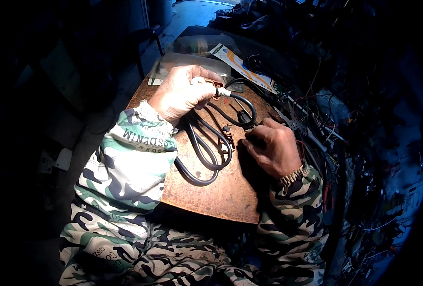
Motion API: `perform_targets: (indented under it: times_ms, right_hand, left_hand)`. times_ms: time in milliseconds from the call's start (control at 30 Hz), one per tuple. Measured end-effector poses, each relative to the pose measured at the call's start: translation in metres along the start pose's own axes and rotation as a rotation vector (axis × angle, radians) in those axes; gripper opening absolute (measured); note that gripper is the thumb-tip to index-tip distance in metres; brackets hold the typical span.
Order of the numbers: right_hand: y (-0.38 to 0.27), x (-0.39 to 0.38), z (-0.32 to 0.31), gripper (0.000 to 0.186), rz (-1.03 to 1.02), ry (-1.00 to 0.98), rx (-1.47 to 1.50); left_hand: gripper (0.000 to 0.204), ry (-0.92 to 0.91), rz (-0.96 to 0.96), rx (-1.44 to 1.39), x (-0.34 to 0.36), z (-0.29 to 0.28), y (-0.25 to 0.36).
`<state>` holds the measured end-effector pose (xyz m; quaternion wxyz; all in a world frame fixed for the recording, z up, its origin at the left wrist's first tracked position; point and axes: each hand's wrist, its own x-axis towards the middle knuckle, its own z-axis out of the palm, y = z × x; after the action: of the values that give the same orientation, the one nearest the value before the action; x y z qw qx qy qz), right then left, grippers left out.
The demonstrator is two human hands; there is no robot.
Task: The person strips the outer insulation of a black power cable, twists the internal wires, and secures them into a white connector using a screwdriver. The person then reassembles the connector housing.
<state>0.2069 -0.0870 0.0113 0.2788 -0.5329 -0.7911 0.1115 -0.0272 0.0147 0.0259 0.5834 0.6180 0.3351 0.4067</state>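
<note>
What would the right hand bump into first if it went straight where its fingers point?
Probably the small brown piece on the table, just left of the right hand. I can't tell how high the hand is, so it might pass over.

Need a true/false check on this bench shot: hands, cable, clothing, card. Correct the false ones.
1. The left hand holds a small orange-brown part. True.
2. The black cable runs dead straight. False: the black cable curves in loops.
3. Both sleeves are plain white. False: the left sleeve and right sleeve are camouflage-patterned.
4. A white-and-orange card lies beyond the right hand. True.
5. The right hand lies flat, fingers spread. False: its fingers are curled.
</note>
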Motion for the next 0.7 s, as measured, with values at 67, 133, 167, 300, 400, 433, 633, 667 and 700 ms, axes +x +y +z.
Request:
perform_targets:
  times_ms: [67,133,167,300,400,433,633,667,700]
  right_hand:
    - [0.000,-0.001,0.012,0.025,-0.068,0.009,0.074]
    - [-0.009,0.000,0.012,0.028,-0.115,0.015,0.088]
    - [-0.008,-0.001,0.012,0.029,-0.134,0.005,0.060]
    - [-0.014,-0.002,0.017,0.032,-0.125,-0.064,0.070]
    - [-0.015,-0.005,0.024,0.032,-0.134,-0.022,0.052]
    - [-0.016,-0.008,0.020,0.038,-0.095,-0.046,0.035]
    - [-0.013,-0.004,0.017,0.034,-0.126,-0.058,0.154]
    - [-0.010,-0.006,0.012,0.032,-0.143,-0.063,0.192]
    - [-0.012,-0.007,0.003,0.028,-0.114,-0.085,0.185]
  left_hand:
    - [0.032,-0.005,-0.004,0.017,0.000,0.001,-0.002]
    - [0.033,-0.007,0.003,0.013,0.000,0.002,-0.002]
    - [0.033,-0.014,-0.008,0.032,-0.002,0.004,0.004]
    - [0.029,0.030,0.000,0.014,-0.005,0.008,0.002]
    - [0.030,0.016,-0.007,0.043,-0.005,0.015,0.004]
    - [0.030,0.002,0.014,0.050,-0.001,0.020,0.004]
    - [0.026,0.027,0.074,0.080,-0.003,0.017,-0.003]
    - [0.026,0.022,0.082,0.095,-0.004,0.018,-0.002]
    - [0.026,0.017,0.091,0.110,-0.004,0.020,-0.001]
